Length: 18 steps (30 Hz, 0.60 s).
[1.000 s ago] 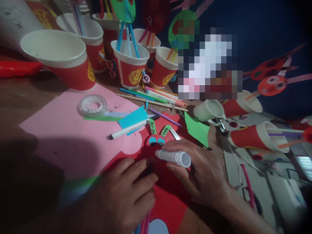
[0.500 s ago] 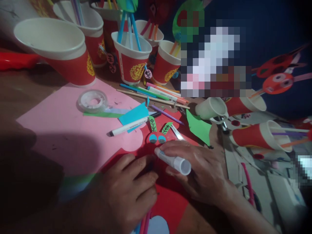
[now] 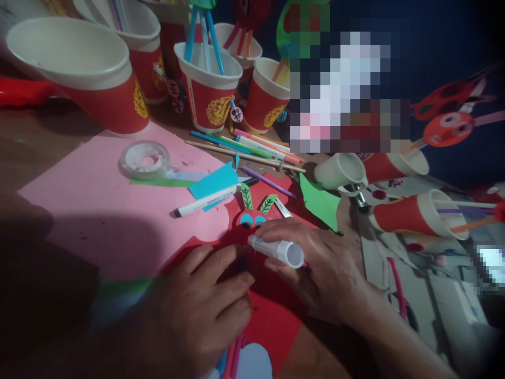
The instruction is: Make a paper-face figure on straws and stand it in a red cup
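The white tube (image 3: 276,250) lies slanted in the right hand (image 3: 327,263), whose grip is closed on it between thumb and fingers; its narrow end points toward the left hand, though whether that end touches paper cannot be told. Just beyond the grip is a red paper face (image 3: 253,214) with blue-and-black eyes and two green, black-marked leaf shapes on top, its lower part hidden. The left hand (image 3: 215,300) rests palm down beside the grip, fingers bent and a little spread — whether it pinches anything cannot be seen. Red paper (image 3: 272,326) spreads beneath both hands. Left of the grip and farther off, a capped white marker (image 3: 207,201) lies partly over a blue paper piece (image 3: 216,180), with a tape roll (image 3: 130,159) beyond on pink paper (image 3: 87,195). Past the grip to the right lie a green paper piece (image 3: 320,200) and, near it, a pale mug (image 3: 335,172) tipped over. Farthest ahead — at the back of the table (image 3: 23,134) — stand red-and-white cups (image 3: 211,108), some holding straws (image 3: 216,47).
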Each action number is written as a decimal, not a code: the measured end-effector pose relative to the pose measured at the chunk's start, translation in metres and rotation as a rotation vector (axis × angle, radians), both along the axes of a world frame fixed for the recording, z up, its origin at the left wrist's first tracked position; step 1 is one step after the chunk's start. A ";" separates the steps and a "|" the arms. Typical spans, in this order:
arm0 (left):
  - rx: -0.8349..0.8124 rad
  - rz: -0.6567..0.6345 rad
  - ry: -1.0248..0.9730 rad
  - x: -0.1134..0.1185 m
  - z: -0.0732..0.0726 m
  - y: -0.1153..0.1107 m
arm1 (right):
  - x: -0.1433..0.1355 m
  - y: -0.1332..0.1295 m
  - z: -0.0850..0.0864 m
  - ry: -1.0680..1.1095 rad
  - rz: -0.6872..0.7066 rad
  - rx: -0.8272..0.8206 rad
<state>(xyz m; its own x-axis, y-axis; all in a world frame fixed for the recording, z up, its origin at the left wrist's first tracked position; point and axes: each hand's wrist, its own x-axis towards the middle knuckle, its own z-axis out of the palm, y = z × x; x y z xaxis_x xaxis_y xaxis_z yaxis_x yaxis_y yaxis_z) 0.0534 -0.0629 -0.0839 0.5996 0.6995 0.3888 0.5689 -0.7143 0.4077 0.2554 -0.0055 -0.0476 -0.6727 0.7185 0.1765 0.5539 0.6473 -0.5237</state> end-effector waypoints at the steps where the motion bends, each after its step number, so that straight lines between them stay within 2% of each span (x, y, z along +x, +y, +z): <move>1: -0.002 0.000 -0.005 0.000 0.000 0.000 | 0.000 0.000 0.000 0.003 0.001 -0.011; 7: 0.014 -0.053 0.034 0.000 0.004 0.004 | 0.001 0.000 0.000 -0.005 -0.005 -0.037; 18: 0.031 -0.089 0.125 0.002 0.009 0.012 | -0.001 0.000 0.006 -0.117 -0.051 0.046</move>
<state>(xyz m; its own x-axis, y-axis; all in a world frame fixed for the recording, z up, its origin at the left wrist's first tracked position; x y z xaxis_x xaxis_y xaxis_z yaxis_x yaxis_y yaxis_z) 0.0553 -0.0512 -0.0745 0.7036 0.6303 0.3282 0.5479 -0.7752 0.3143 0.2542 -0.0057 -0.0415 -0.6537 0.7450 0.1329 0.6418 0.6388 -0.4243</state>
